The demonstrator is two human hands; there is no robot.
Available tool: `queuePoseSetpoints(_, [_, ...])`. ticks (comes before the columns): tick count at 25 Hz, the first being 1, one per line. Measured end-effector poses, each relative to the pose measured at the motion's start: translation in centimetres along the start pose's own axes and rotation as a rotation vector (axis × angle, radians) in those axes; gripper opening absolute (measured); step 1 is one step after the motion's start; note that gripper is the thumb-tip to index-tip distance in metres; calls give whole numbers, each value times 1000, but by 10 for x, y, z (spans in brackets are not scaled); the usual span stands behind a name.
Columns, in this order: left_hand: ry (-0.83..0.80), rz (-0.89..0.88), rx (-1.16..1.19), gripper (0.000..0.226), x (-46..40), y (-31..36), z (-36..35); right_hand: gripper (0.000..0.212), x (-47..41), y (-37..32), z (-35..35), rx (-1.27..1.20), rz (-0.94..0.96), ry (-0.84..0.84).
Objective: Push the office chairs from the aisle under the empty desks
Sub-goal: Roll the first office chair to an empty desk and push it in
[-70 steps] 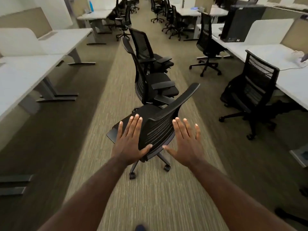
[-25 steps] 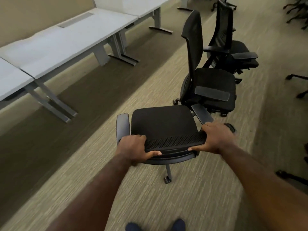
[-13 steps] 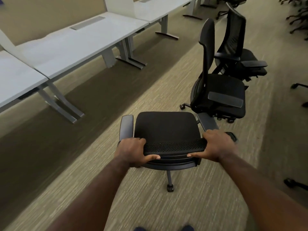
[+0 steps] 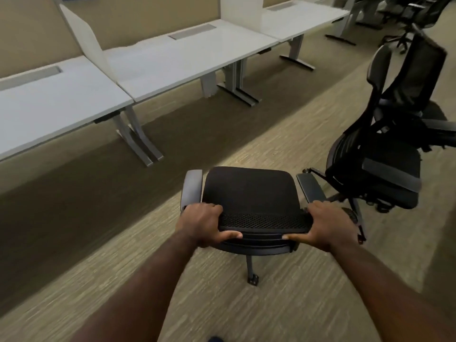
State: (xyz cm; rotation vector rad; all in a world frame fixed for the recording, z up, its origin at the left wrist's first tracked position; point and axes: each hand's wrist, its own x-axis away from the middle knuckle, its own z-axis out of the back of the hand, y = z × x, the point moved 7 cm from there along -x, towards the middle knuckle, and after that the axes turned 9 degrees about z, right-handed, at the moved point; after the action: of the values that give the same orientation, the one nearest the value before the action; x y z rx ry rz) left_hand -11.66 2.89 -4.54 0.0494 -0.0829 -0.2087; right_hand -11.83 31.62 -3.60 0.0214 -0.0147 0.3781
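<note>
Black chair [image 4: 249,191] mid-aisle, left hand [image 4: 201,223] & right hand [image 4: 325,225] grip clamped on backrest top; empty desk [image 4: 185,58] at 11 o'clock, none tucked yet.

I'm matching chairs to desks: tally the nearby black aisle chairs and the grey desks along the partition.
Black chairs: 3 (held chair, next chair, rear chair)
Grey desks: 3 (near desk, middle desk, far desk)
Total: 6
Farther furniture unclear.
</note>
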Motion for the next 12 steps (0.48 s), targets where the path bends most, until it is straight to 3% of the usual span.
queuePoseSetpoints(12, [41, 247, -15, 95, 41, -131, 6, 92, -96, -116, 8, -38, 227, 51])
